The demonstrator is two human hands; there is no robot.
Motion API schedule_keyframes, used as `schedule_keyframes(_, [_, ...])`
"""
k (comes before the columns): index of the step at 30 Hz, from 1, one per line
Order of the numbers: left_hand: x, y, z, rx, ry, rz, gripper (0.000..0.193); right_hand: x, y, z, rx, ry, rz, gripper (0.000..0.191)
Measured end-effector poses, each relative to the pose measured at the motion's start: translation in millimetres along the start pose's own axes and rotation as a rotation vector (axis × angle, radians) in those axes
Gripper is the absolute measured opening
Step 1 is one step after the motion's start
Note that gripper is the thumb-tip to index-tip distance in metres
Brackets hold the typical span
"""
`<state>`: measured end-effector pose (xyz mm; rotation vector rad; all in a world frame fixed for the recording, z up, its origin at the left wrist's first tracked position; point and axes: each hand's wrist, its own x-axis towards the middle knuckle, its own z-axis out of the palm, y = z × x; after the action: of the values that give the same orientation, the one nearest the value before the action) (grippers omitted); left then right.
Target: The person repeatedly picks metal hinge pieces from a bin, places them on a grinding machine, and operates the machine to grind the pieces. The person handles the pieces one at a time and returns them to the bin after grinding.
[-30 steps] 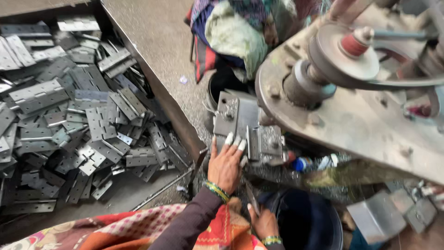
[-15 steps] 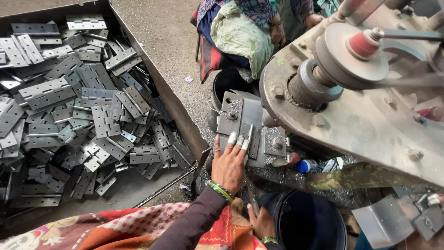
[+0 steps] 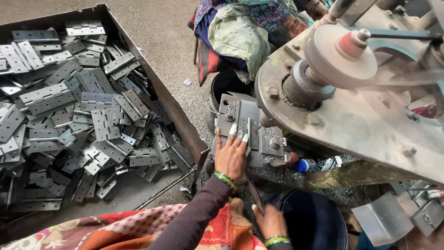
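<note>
This is a small metalworking workshop. A heavy, worn press machine (image 3: 360, 115) with a spinning flywheel (image 3: 340, 58) and drive belt fills the right side, and beside it a large sheet-metal bin (image 3: 175, 111) holds a heap of grey steel hinges (image 3: 78, 115). Metal shavings lie scattered over the machine's work plate (image 3: 249, 127) and the bare concrete floor (image 3: 171, 32) around it.

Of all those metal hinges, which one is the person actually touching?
The upright hinge on the machine's grey plate, under the left hand fingertips. The others lie loose in the tray.
</note>
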<state>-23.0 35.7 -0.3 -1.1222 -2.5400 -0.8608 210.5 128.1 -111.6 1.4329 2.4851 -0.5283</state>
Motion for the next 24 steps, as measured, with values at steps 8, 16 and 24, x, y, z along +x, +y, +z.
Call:
schedule_keyframes(8, [-5, 0, -3, -0.048, -0.078, -0.036, 0.028, 0, -2, -7, -0.002, 0.008, -0.03, 0.056])
schedule_keyframes(16, [-10, 10, 1, -0.006, -0.092, -0.034, 0.034, -2, -2, -12, 0.012, -0.016, -0.063, 0.049])
schedule_keyframes(24, [-11, 7, -10, -0.051, 0.136, 0.04, 0.041, -3, 0, -8, -0.06, 0.059, -0.003, 0.065])
